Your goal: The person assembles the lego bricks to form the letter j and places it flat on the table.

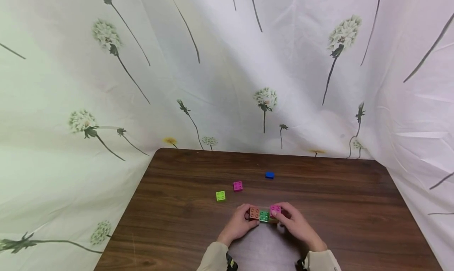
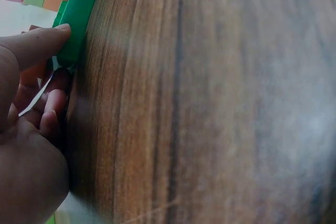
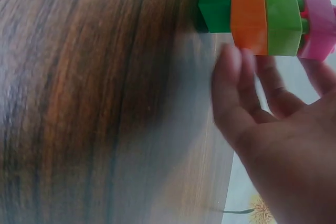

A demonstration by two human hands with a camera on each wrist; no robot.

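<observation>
A small build of toy building bricks stands on the table between both hands. Its base is a long green brick (image 2: 79, 22), with an orange-brown brick (image 1: 254, 213) on its left end. Stacked on the right end are an orange brick (image 3: 248, 17), a light green brick (image 3: 283, 20) and a pink brick (image 3: 317, 24); light green studs show in a gap under the pink one. My left hand (image 1: 238, 223) grips the left end, thumb on the green brick's side. My right hand (image 1: 296, 225) holds the pink brick, its thumb on the near side and fingers behind.
Beyond the hands lie three loose bricks: a lime green brick (image 1: 220, 195), a pink loose brick (image 1: 237, 186) and a blue brick (image 1: 269, 175). The dark wooden table (image 1: 184, 219) ends at a white cloth (image 1: 227, 85) printed with dandelions.
</observation>
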